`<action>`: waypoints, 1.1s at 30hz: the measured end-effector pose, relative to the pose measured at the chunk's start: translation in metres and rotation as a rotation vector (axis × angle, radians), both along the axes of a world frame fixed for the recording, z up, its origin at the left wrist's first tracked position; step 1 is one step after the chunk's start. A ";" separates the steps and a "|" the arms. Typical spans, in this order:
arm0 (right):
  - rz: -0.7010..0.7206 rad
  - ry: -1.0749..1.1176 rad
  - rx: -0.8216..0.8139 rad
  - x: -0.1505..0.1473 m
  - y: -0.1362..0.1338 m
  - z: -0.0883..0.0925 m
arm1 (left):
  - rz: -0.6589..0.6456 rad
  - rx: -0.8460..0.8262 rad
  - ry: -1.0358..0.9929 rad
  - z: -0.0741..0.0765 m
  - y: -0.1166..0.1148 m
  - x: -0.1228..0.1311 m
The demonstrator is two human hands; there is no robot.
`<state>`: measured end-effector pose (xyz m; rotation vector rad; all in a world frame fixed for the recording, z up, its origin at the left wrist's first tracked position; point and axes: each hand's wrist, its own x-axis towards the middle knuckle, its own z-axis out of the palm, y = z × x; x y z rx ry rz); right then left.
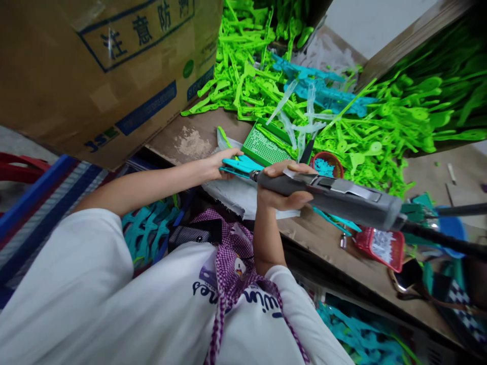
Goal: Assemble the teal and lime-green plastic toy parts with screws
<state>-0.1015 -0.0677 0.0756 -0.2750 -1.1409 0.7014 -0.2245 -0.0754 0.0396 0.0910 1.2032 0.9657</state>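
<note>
My right hand (283, 187) is wrapped around a grey electric screwdriver (342, 197), its tip pointing left onto a teal plastic part (241, 165). My left hand (222, 163) grips that teal part from the left and holds it above a white cloth (243, 195) at the front of the workbench. A black cable (445, 242) runs off the tool's rear to the right.
A heap of bright green plastic parts (380, 121) covers the bench, with some teal ones (323, 88) among them. A green tray (264, 147), a small red bowl (327, 163) and a red basket (382, 247) sit close by. A large cardboard box (102, 66) stands at left.
</note>
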 end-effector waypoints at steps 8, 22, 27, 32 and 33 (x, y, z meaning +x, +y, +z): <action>-0.036 -0.073 -0.018 0.006 -0.002 -0.001 | -0.007 0.050 -0.077 -0.013 0.004 -0.003; -0.180 -0.056 -0.138 0.001 0.003 -0.018 | 0.049 -0.022 0.000 0.003 0.001 0.000; -0.069 -0.005 -0.124 -0.001 0.006 -0.017 | 0.040 -0.027 -0.002 0.006 0.002 0.000; -0.034 -0.020 -0.101 -0.005 0.003 -0.025 | 0.047 -0.014 -0.025 0.005 0.003 -0.001; -0.034 -0.027 -0.098 -0.005 0.002 -0.024 | 0.037 0.005 -0.050 0.003 0.003 -0.001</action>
